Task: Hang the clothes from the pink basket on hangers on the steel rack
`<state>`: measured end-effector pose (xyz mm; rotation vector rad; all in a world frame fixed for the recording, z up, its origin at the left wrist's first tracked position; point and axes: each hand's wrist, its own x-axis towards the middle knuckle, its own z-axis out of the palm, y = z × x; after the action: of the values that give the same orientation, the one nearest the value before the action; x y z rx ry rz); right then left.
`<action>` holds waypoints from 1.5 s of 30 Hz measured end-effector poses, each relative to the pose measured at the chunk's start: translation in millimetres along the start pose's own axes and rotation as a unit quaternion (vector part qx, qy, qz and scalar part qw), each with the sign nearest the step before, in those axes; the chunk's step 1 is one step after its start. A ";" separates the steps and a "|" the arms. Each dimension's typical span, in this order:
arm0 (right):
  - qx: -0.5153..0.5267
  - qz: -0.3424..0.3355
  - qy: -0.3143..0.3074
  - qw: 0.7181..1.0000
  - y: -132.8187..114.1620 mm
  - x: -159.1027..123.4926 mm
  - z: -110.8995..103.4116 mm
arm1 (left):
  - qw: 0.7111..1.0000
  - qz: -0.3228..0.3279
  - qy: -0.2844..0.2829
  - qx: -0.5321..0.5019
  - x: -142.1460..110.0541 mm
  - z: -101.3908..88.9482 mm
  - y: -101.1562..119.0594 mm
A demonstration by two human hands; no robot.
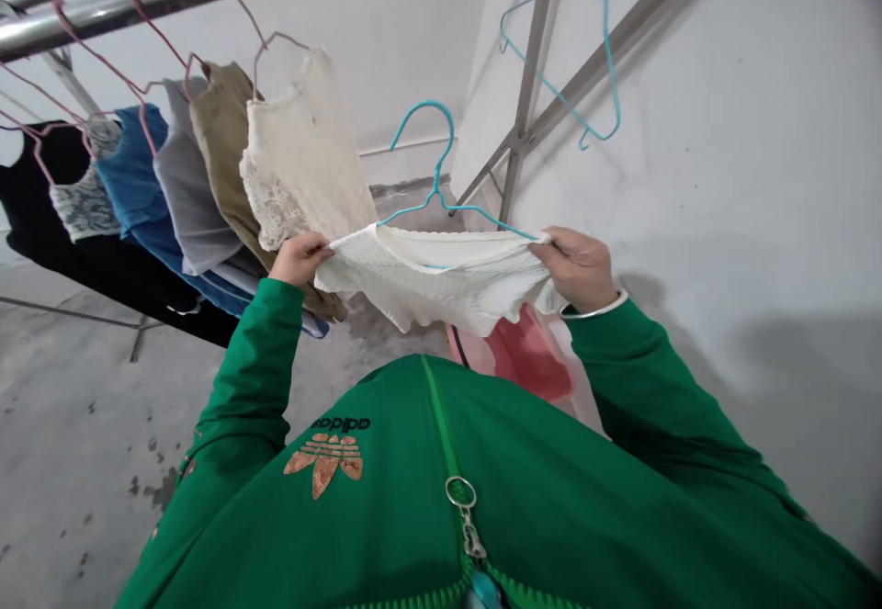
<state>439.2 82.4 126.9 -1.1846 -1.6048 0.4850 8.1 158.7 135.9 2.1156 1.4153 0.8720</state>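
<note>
**Item:** white knit top (427,283), textured fabric, held spread crosswise in front of the chest, between both hands.

**Left hand** (298,258): fingers clenched on the top's left edge, grasping the fabric.

**Right hand** (575,269): fingers closed on the top's right edge, grasping it; pale bangle (593,305) at the wrist.

**Associated:** blue wire hanger (437,168), hook upright above the top, its arms passing into the top's upper opening. The hanger's right arm ended at the right hand's fingers.

**Adjacent, left of the hands:** cream lace-trimmed top (303,159), hanging just beside the left hand, nearest in a row on pink wire hangers (265,44). Then khaki top (220,131), grey top (185,177), blue top (130,168) and black garment with lace panel (69,191). All hung from a stainless steel rail (138,12).

**Below the hands:** pink-and-white object (527,356), kind unclear, partly hidden by the top.

**Right of the hands:** second blue wire hanger (571,58), hanging on a metal frame (527,67), well apart, against a white wall (723,159).

**Also:** green Adidas track jacket (413,490), worn by the person, with ring zip pull (460,491); stained concrete floor (83,407).
</note>
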 end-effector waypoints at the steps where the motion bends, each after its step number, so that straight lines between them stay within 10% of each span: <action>1: 0.007 0.008 0.004 1.000 0.0 -1.3 0.4 | 1.000 0.009 0.006 0.012 0.5 -5.7 -2.1; 6: 0.022 0.027 0.033 0.999 -0.5 -5.8 1.6 | 0.997 0.054 -0.009 0.057 1.3 -26.7 3.3; 12: -0.006 -0.016 0.009 1.000 -14.6 3.9 3.0 | 0.983 0.158 -0.027 0.094 25.9 9.9 50.1; 20: -0.066 -0.091 -0.210 0.971 -20.6 7.9 -21.1 | 0.970 0.209 0.086 0.095 33.5 29.1 56.9; 25: -0.047 -0.013 -0.262 0.964 -31.6 -9.8 -19.4 | 0.963 0.240 0.084 0.093 32.3 34.1 53.4; 32: 0.134 0.209 -0.115 0.962 -43.8 11.2 -30.8 | 0.957 0.183 0.174 0.139 24.6 41.6 42.9; 37: 0.056 0.124 -0.028 0.990 -62.7 58.1 -14.2 | 0.966 0.155 0.173 0.113 -22.2 58.4 33.6; 45: -0.022 -0.060 0.030 0.997 -80.1 145.0 70.3 | 0.986 0.093 0.126 0.062 -74.6 84.4 17.8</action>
<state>343.8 190.9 234.3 -1.1172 -1.6313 0.3355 59.3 81.3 69.7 2.3275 1.4421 1.1884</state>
